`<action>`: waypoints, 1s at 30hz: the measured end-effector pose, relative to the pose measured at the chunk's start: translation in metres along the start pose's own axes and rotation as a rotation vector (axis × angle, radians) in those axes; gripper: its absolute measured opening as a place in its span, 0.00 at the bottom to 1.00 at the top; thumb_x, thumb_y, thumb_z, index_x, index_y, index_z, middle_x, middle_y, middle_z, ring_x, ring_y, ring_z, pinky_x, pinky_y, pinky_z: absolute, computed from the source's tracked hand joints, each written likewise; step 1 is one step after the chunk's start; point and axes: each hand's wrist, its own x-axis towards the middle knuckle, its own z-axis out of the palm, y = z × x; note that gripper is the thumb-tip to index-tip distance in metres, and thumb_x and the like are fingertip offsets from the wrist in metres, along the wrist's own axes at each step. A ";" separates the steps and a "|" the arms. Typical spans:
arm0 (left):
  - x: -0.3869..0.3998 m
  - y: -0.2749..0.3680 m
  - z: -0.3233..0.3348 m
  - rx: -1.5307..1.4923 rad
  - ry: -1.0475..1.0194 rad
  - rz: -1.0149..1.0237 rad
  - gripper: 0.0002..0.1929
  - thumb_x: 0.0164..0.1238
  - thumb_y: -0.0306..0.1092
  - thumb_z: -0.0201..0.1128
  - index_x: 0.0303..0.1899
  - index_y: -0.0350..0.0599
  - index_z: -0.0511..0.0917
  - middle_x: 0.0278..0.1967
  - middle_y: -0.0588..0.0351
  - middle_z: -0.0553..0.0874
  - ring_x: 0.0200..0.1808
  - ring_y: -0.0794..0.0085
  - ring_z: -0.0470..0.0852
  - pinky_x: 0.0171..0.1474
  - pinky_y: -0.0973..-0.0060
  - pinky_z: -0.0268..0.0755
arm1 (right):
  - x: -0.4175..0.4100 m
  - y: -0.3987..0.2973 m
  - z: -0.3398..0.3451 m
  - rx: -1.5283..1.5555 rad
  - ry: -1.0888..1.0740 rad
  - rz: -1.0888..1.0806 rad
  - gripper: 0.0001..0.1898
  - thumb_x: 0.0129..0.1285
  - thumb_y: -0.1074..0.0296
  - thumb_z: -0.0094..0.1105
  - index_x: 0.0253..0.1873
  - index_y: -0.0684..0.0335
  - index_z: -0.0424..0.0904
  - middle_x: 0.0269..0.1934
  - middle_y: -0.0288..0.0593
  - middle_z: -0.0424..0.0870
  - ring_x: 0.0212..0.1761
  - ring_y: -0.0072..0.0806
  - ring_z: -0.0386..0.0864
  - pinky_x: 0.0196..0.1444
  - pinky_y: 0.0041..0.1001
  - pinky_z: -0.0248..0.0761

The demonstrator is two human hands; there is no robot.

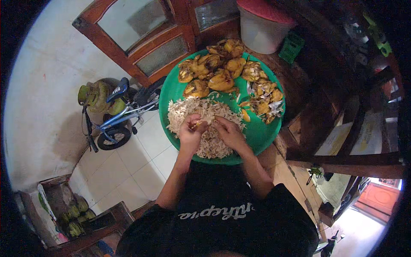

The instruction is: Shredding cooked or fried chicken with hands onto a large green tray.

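Note:
A large round green tray (263, 136) lies in front of me. Over its near left part spreads a heap of pale shredded chicken meat (212, 149). Just above this heap, my left hand (192, 128) and my right hand (228, 130) grip a pale piece of chicken meat (207, 119) between their fingertips. Several browned, yellowish cooked chicken pieces (221, 79) are piled at the tray's far side. Along the right side sits a pile of chicken scraps (265, 99), seemingly bones and skin. My fingers partly hide the held piece.
Beyond the tray stand a white bucket with a red lid (266, 29) and a small green plastic basket (291, 47). A wooden door with glass panes (160, 48) is at the back. To the left are a blue bicycle (118, 119) and green gas cylinders (96, 93).

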 end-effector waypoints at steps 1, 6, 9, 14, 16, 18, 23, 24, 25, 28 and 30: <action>0.001 -0.001 0.002 -0.081 0.060 -0.014 0.12 0.58 0.19 0.63 0.44 0.35 0.74 0.35 0.55 0.81 0.35 0.75 0.81 0.39 0.79 0.76 | 0.000 0.002 0.004 0.071 0.045 -0.024 0.20 0.68 0.59 0.50 0.57 0.67 0.72 0.49 0.57 0.79 0.50 0.41 0.79 0.52 0.34 0.71; 0.000 0.007 -0.003 0.069 0.067 -0.029 0.13 0.55 0.16 0.64 0.41 0.36 0.72 0.34 0.54 0.81 0.33 0.76 0.80 0.35 0.81 0.74 | 0.000 0.006 0.006 0.158 0.137 -0.028 0.19 0.68 0.60 0.50 0.56 0.68 0.72 0.49 0.56 0.79 0.49 0.40 0.80 0.51 0.32 0.71; 0.000 0.003 -0.004 0.286 0.007 0.133 0.12 0.56 0.16 0.62 0.41 0.36 0.72 0.34 0.54 0.81 0.33 0.76 0.80 0.35 0.82 0.73 | -0.008 -0.008 0.006 0.200 -0.052 -0.177 0.20 0.68 0.60 0.51 0.57 0.68 0.71 0.51 0.55 0.79 0.51 0.39 0.79 0.53 0.31 0.70; -0.005 0.003 0.002 0.109 -0.005 0.067 0.11 0.59 0.15 0.57 0.44 0.34 0.71 0.34 0.53 0.81 0.33 0.76 0.81 0.35 0.82 0.74 | 0.004 0.012 -0.006 0.079 -0.011 -0.047 0.19 0.68 0.61 0.50 0.60 0.63 0.69 0.53 0.55 0.77 0.54 0.43 0.77 0.53 0.33 0.70; -0.007 0.010 0.002 0.223 -0.020 0.117 0.10 0.60 0.16 0.56 0.44 0.34 0.71 0.34 0.53 0.81 0.33 0.76 0.81 0.35 0.82 0.74 | -0.008 -0.002 0.003 0.070 -0.069 -0.092 0.20 0.68 0.62 0.50 0.60 0.64 0.68 0.53 0.55 0.77 0.54 0.43 0.77 0.53 0.34 0.70; -0.007 0.007 0.002 0.336 -0.035 0.168 0.10 0.62 0.16 0.55 0.44 0.33 0.71 0.35 0.53 0.82 0.33 0.76 0.81 0.35 0.82 0.74 | -0.011 -0.011 0.001 0.059 -0.125 -0.136 0.20 0.68 0.62 0.50 0.61 0.64 0.68 0.53 0.55 0.77 0.54 0.43 0.77 0.53 0.34 0.70; -0.005 -0.016 -0.009 0.027 -0.082 0.006 0.11 0.64 0.18 0.55 0.47 0.32 0.71 0.35 0.51 0.82 0.35 0.71 0.83 0.39 0.76 0.77 | -0.001 -0.016 -0.015 0.080 -0.142 0.099 0.22 0.68 0.63 0.49 0.64 0.65 0.64 0.51 0.57 0.78 0.50 0.43 0.79 0.51 0.36 0.71; -0.006 -0.014 -0.009 0.027 -0.090 0.001 0.11 0.64 0.18 0.55 0.47 0.32 0.71 0.35 0.51 0.82 0.35 0.71 0.83 0.39 0.76 0.77 | -0.005 -0.013 -0.009 0.082 -0.137 0.105 0.22 0.68 0.63 0.49 0.64 0.65 0.64 0.51 0.57 0.78 0.50 0.43 0.79 0.51 0.36 0.71; -0.004 -0.007 -0.008 0.053 -0.101 -0.027 0.11 0.63 0.19 0.56 0.46 0.33 0.71 0.34 0.51 0.82 0.35 0.70 0.83 0.39 0.76 0.78 | -0.008 -0.009 0.002 0.050 -0.041 -0.158 0.22 0.68 0.62 0.49 0.63 0.65 0.65 0.49 0.57 0.79 0.47 0.43 0.80 0.49 0.36 0.72; -0.004 -0.001 -0.004 -0.009 -0.055 -0.056 0.09 0.62 0.19 0.58 0.43 0.34 0.73 0.33 0.53 0.82 0.35 0.71 0.83 0.40 0.75 0.79 | -0.005 -0.010 -0.003 -0.014 0.012 -0.271 0.22 0.67 0.61 0.50 0.63 0.66 0.66 0.47 0.56 0.80 0.45 0.43 0.81 0.47 0.36 0.73; -0.004 -0.002 -0.003 -0.096 -0.003 -0.053 0.07 0.61 0.19 0.59 0.40 0.35 0.74 0.32 0.54 0.82 0.34 0.72 0.83 0.40 0.76 0.79 | -0.004 -0.007 -0.007 -0.043 -0.026 -0.122 0.22 0.67 0.61 0.50 0.62 0.66 0.66 0.47 0.56 0.81 0.45 0.44 0.81 0.47 0.36 0.72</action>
